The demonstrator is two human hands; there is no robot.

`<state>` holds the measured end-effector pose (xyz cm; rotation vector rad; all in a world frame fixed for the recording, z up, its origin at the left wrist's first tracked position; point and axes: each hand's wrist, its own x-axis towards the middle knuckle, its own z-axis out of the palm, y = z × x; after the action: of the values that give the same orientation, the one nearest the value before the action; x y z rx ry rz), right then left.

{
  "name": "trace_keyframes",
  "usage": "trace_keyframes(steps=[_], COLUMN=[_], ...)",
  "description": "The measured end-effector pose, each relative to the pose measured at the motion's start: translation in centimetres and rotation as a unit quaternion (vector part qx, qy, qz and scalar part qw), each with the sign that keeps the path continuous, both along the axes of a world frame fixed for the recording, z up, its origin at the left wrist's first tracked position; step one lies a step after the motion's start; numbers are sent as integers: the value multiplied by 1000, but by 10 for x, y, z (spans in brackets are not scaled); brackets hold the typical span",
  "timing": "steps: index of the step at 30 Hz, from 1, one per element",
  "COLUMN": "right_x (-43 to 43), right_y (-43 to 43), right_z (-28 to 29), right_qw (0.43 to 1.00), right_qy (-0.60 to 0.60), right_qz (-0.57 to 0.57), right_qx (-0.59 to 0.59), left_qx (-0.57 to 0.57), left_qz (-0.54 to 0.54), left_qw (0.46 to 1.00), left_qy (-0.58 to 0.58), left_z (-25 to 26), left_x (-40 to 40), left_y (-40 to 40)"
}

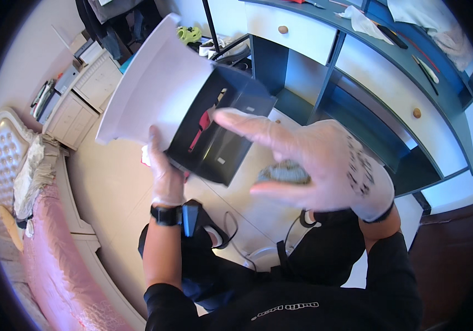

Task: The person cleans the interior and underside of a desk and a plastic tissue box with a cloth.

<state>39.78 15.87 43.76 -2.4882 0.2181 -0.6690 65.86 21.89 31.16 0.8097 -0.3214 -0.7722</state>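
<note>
My left hand [164, 173], in a thin pale glove, grips an open box-like container by its broad white panel [153, 82]. The container's dark hollow part [236, 132] faces me, tilted, with two small light rectangles on one side. Inside lies a red strap-like item [204, 121], partly covered by a finger. My right hand [315, 161], gloved and blurred, has its forefinger stretched to that item and its thumb held apart. A grey-blue cloth [285, 172] shows beneath the palm, seemingly held by the curled fingers. A dark watch [166, 215] is on my left wrist.
A dark cabinet [327, 95] with white drawers curves along the right; a knife and paper lie on top. Shoes [224, 47] stand by a rack at the back. A bed with a pink cover [54, 248] is left. A cable [236, 231] lies near my feet.
</note>
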Motion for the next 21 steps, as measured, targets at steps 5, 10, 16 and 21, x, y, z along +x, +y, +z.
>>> trace_keyframes(steps=[5,10,16,21], right_x=[-7,-4,18,36], right_y=[37,16,0,-17], right_z=[15,1,1,6], right_qw=[968,978,978,982], right_qy=[-139,-124,-91,-56], right_qz=[-77,68,137,157], right_qx=[-195,-153,-127,-92], left_qx=[27,77,37,43], left_qz=[41,87,88,141], left_qw=[999,993,993,989], left_qy=[12,24,-69,1], left_z=[-9,3,-4,6], left_x=[13,56,68,58], left_y=[-8,-7,-12,-17])
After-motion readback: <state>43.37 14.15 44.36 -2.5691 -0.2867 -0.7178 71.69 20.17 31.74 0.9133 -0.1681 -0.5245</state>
